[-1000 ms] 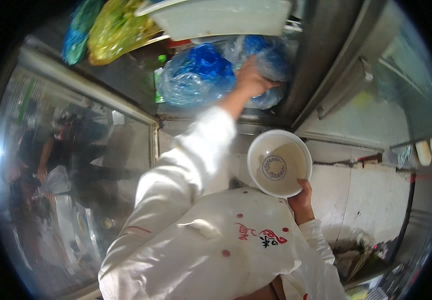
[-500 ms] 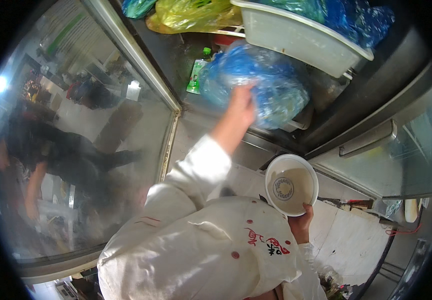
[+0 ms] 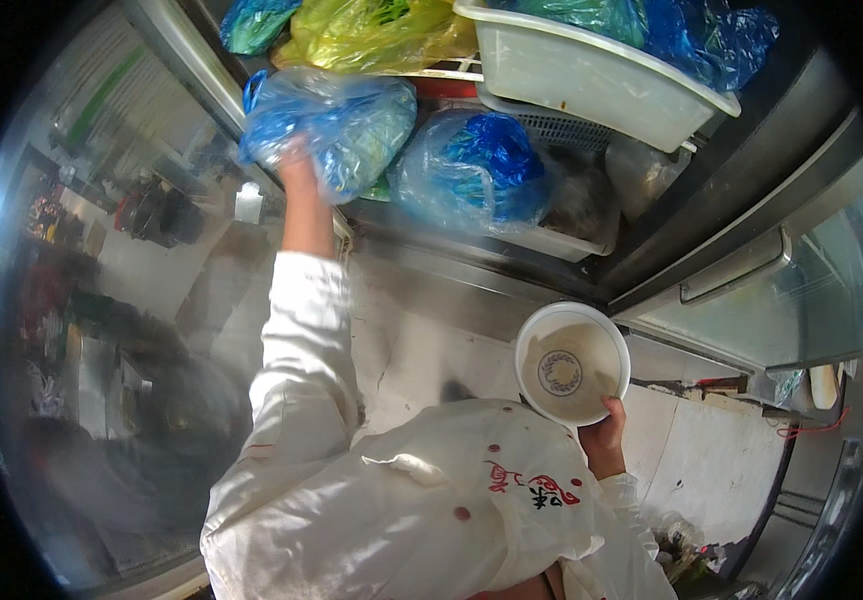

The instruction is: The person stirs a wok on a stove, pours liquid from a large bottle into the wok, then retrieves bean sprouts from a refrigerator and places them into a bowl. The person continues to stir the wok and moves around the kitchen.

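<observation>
My left hand reaches up into an open fridge and grips a blue plastic bag that it has drawn out past the shelf edge. To the right of it a second blue bag rests on the lower shelf. My right hand holds a round white bowl by its rim, low in front of the fridge; the bowl has a dark ring in the middle and a thin film inside. White sleeves cover both my arms.
A white plastic basket with blue and green bags sits on the upper shelf, a yellow bag beside it. A glass fridge door stands open at left. A steel door with a handle is at right.
My left hand has closed on the blue bag and pulled it left and out of the fridge. The bowl in my right hand has stayed about level.
</observation>
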`<state>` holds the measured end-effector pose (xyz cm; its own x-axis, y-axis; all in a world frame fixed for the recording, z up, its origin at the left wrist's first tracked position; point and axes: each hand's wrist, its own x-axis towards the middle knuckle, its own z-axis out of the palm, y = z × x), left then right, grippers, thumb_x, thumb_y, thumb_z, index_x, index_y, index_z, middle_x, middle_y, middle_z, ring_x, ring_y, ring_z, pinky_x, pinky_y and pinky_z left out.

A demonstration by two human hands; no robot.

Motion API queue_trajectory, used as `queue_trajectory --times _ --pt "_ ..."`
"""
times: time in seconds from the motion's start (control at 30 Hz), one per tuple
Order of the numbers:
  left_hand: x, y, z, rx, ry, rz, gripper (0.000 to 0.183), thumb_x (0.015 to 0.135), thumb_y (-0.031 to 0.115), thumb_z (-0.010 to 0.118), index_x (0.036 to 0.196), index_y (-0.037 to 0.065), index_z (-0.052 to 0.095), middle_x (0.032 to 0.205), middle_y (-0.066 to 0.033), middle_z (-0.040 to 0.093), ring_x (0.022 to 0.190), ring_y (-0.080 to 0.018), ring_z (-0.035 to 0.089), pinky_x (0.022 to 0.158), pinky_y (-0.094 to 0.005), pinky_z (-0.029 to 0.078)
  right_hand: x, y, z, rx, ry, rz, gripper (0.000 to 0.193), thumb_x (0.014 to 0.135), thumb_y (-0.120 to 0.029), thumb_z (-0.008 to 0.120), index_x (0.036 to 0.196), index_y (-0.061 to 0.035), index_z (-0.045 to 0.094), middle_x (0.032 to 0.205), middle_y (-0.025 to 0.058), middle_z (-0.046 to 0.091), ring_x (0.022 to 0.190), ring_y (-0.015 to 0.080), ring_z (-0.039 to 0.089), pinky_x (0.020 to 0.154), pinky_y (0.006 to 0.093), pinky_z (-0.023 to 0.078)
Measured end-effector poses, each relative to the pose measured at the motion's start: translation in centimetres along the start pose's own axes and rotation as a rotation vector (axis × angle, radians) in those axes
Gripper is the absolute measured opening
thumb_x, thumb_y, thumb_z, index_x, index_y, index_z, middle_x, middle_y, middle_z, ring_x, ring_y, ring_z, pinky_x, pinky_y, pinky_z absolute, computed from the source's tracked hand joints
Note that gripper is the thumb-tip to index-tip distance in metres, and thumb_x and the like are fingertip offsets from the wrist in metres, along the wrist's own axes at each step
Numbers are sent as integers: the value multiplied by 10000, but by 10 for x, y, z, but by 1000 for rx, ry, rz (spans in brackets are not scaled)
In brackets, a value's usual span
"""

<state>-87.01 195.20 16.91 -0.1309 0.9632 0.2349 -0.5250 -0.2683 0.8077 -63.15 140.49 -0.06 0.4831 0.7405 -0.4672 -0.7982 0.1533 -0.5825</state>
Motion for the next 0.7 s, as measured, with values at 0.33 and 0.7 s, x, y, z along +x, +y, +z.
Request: queue_trajectory --times 0.33,0.7 --pt "-35 -31 47 1150 -357 384 643 737 234 727 1288 -22 517 1261 -253 563 1195 -390 526 1000 -423 414 -18 14 -11 113 95 -80 615 806 -264 578 1358 -22 454 1284 131 569 1192 286 545 1018 426 440" --pt "-198 -123 219 939 -1397 1 565 786 154 682 1318 38 533 1328 -192 569 1212 -291 566 1007 -353 449 -23 29 -48 225 157 -147 629 789 -250 579 1360 -18 457 1309 135 564 1206 304 532 1042 437 415"
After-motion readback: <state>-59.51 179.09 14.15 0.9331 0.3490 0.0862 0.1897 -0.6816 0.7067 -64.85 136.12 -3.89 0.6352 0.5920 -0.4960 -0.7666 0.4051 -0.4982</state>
